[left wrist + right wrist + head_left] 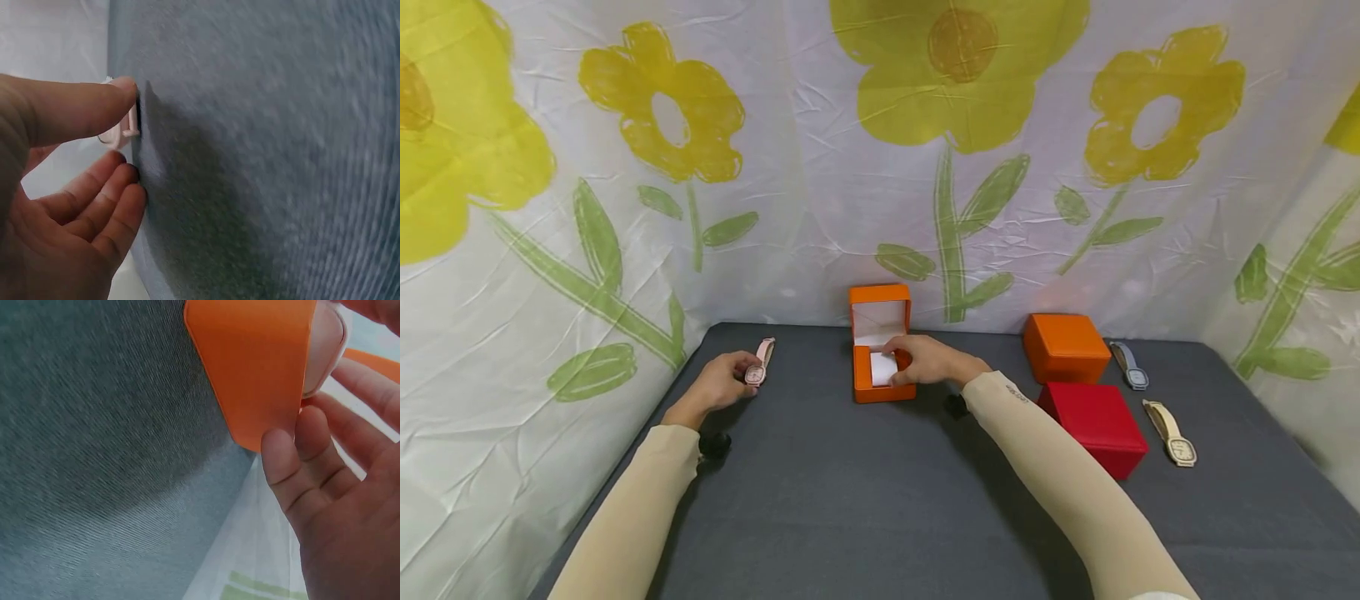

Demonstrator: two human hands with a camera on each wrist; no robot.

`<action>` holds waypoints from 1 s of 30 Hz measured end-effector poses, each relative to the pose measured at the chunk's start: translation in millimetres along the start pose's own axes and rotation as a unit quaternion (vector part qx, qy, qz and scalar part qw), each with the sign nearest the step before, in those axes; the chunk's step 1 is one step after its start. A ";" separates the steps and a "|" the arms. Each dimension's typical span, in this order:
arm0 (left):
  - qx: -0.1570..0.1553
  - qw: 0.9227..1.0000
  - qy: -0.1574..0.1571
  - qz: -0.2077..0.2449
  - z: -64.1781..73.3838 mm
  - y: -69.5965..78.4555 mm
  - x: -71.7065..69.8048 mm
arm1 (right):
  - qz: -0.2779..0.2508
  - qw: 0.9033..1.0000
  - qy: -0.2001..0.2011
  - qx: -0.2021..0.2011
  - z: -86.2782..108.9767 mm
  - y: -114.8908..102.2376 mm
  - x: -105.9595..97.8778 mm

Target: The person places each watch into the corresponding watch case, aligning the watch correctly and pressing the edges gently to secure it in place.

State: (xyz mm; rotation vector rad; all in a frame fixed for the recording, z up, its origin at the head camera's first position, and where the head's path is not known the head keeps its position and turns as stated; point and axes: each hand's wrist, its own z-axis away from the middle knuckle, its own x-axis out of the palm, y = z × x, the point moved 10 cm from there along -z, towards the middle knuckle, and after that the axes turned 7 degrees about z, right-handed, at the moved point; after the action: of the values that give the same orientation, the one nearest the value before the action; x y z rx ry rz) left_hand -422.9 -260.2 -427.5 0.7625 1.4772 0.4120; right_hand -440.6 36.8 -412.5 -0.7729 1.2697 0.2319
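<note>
A pink-strapped watch [756, 375] lies near the table's left edge. My left hand [721, 385] pinches its case between thumb and fingertips. In the left wrist view the thumb covers much of the watch [114, 134], while the other fingers bend loosely below it. An open orange watch box [883, 395] stands at the middle back, its lid raised. With my right hand [934, 358] I grip the white watch cushion [882, 369] in that box. Seen from the right wrist, the cushion [325, 353] protrudes past the box wall [253, 369], and two fingertips overlap that wall.
To the right stand a closed orange box [1066, 343] and a closed red box [1093, 425], the red one beside my right forearm. A blue-strapped watch [1129, 367] and a cream-strapped watch [1171, 435] lie beyond them. A flower-printed curtain [805, 208] hangs behind the grey table [835, 500].
</note>
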 end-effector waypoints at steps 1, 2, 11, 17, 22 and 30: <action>-0.003 1.000 -0.002 0.001 -0.1 -1.4 0.8 | 0.002 1.000 -0.006 0.002 -1.2 0.5 0.7; -0.002 1.000 -0.005 -0.001 0.0 -1.6 1.9 | 0.005 1.000 -0.011 0.003 -2.5 0.8 1.3; 0.001 1.000 -0.011 -0.017 -4.1 -2.2 5.6 | 0.005 0.999 -0.030 0.015 -10.2 0.9 1.9; -0.001 1.000 0.006 -0.014 -7.7 -2.0 5.5 | 0.022 0.999 -0.018 0.014 -9.7 1.0 1.2; -0.011 1.000 0.017 -0.014 -8.6 -0.3 3.7 | 0.030 0.999 -0.002 0.010 -8.1 1.0 -1.8; -0.012 1.000 0.014 -0.002 -9.8 1.2 8.5 | 0.029 0.999 0.034 -0.007 -3.6 -2.0 -6.8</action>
State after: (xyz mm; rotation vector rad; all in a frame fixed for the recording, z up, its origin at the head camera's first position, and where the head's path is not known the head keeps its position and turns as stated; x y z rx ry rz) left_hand -431.4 -251.7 -432.2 0.7374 1.4977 0.4388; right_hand -444.4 34.7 -405.9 -0.7622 1.3586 0.2644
